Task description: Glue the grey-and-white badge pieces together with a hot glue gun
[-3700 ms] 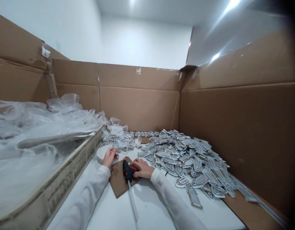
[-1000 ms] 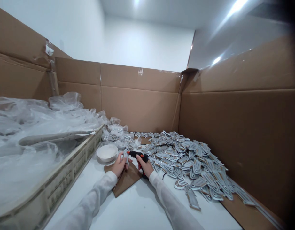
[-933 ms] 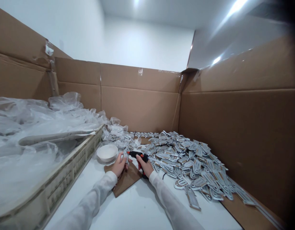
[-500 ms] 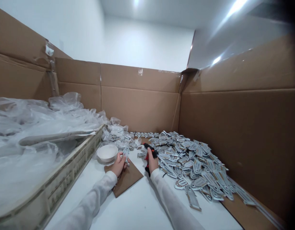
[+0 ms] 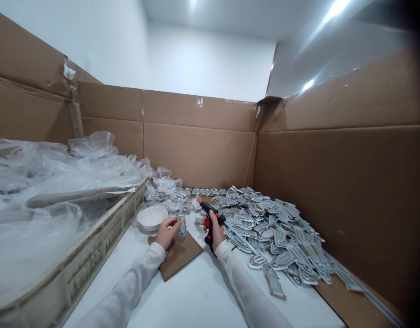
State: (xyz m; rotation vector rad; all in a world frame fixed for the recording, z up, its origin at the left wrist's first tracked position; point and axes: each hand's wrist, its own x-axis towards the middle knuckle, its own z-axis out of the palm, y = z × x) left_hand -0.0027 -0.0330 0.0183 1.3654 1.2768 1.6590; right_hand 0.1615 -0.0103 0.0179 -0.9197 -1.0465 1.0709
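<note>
Between the fingertips of my left hand (image 5: 167, 233) is a small grey tag-shaped piece (image 5: 182, 227), its rounded end hanging downward. Below it lies a brown cardboard sheet (image 5: 181, 256) on the white table. My right hand (image 5: 217, 231) is wrapped around the handle of a black and red hot glue gun (image 5: 210, 223). The gun's orange-red tip points up and to the left, apart from the piece. A white bowl (image 5: 153, 218) stands just left of my left hand.
A large heap of grey tag-shaped pieces (image 5: 274, 232) covers the right side. Clear plastic bags (image 5: 59, 168) fill a cream plastic crate (image 5: 103, 246) on the left. Bagged pieces (image 5: 167, 191) lie behind the bowl. Cardboard walls (image 5: 199, 141) surround the table.
In my left hand the piece has turned, from rounded end up to rounded end down. My right hand has tilted the glue gun so its tip points more upward and left.
</note>
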